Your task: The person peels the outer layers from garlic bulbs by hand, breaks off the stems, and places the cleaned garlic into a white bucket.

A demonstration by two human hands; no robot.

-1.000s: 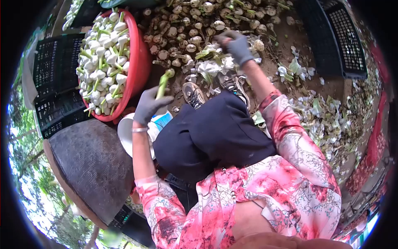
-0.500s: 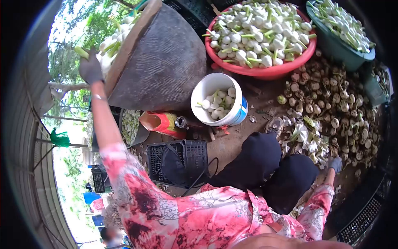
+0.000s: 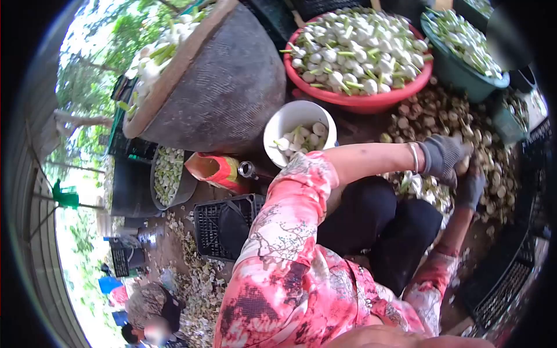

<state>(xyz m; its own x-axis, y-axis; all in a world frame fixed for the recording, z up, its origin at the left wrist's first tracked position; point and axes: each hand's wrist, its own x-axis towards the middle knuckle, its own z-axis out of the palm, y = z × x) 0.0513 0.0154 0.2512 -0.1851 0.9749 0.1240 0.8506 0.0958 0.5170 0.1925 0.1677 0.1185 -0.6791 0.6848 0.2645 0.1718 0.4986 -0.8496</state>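
Note:
My left hand (image 3: 442, 158), in a grey knitted glove, reaches across my knees to the right. Its fingers close around a pale brownish garlic bulb (image 3: 462, 166). Just below and touching it is my right hand (image 3: 471, 188), also gloved, with fingers curled up against the bulb. Whether it holds anything else is hidden. Both hands are over a pile of untrimmed brown garlic bulbs (image 3: 493, 188) on the ground. Discarded white peel and leaves (image 3: 426, 188) lie between my knees and that pile.
Trimmed white garlic fills a red basin (image 3: 371, 104), a green tub (image 3: 473, 87) and a big dark vat (image 3: 214, 87). A white bucket (image 3: 296, 110) holds several bulbs. A black crate (image 3: 220, 229) and a red-yellow bag (image 3: 217, 174) stand on my left. Another person (image 3: 154, 307) sits farther back.
My left hand has left the vat rim at upper left, let go of a green-stemmed garlic there, and swung right to meet my right hand, which has risen slightly.

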